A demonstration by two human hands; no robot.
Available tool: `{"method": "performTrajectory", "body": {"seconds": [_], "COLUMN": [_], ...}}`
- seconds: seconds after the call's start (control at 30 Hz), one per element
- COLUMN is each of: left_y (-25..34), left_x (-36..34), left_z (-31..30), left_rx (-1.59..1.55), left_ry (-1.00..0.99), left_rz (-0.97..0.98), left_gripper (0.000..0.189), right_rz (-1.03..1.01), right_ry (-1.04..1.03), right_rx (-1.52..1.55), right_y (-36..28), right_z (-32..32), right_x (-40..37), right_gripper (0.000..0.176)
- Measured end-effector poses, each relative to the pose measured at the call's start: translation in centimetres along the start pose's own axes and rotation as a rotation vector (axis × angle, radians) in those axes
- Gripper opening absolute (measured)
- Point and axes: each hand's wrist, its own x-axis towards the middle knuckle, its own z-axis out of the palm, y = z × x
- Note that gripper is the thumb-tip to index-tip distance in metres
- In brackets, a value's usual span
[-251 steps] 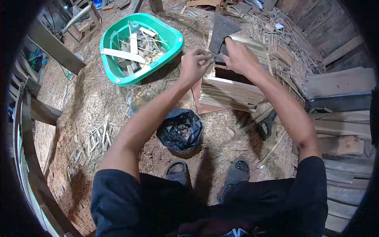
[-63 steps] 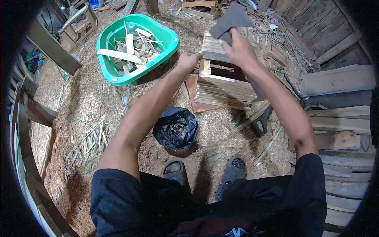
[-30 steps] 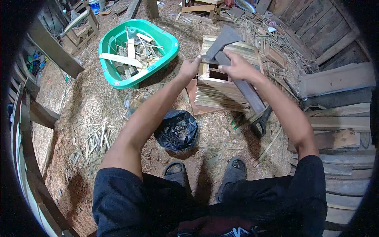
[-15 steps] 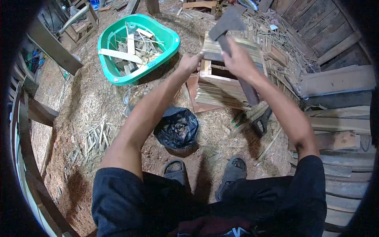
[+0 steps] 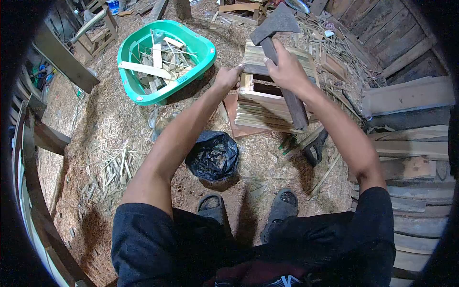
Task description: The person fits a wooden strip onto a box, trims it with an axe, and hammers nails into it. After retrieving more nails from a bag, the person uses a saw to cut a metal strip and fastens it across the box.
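My right hand (image 5: 290,72) is closed around the dark handle of an axe (image 5: 277,24), gripping it just below the broad metal head. The handle slants down across the near side of a slatted wooden box (image 5: 267,111). Thin pale slats line the box's side and top, and a dark gap shows in the top nearest me. My left hand (image 5: 228,77) is at the box's left edge, with its fingers pinching the end of a dark wooden slat (image 5: 256,69) that lies across the top beside the gap.
Left of the box stands a green plastic tub (image 5: 206,62) of wood offcuts. A black plastic bag (image 5: 213,155) sits open before my feet. A black-handled saw (image 5: 314,149) leans near the box. Stacked boards (image 5: 409,143) line the right; shavings cover the ground.
The axe has shifted slightly, its handle's lower end moving a little left. My left hand stays at the slat's end, and the box keeps its place.
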Motion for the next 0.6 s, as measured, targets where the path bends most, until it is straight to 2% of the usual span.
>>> {"method": "performTrajectory", "body": {"seconds": [0.2,0.33,0.43,0.53,0.6], "left_y": [0.2,-0.3,-0.2,1.6,1.7], "left_x": [-0.8,0.5,1.1,-0.9,-0.5], "left_z": [0.0,-0.2,-0.4,-0.8,-1.1], "left_rx": [-0.010,0.034,0.036,-0.007,0.080], "left_ry": [0.008,-0.034,0.009,-0.070,-0.079], "left_rz": [0.033,0.010,-0.022,-0.023,-0.029], "left_gripper": [0.043,0.041,0.045,0.042,0.042], "right_rz": [-0.132,0.011,-0.056,-0.109,-0.065], "right_ry": [-0.178,-0.103,-0.048,-0.194,-0.189], "right_rx": [-0.176,-0.060,-0.068,-0.198,-0.129], "right_y": [3.5,2.0,2.4,3.5,2.2], "right_z": [2.6,1.1,1.5,2.2,0.4], "right_x": [-1.6,-1.1,-1.1,-1.1,-0.7], "right_gripper": [0.058,0.061,0.059,0.058,0.057]}}
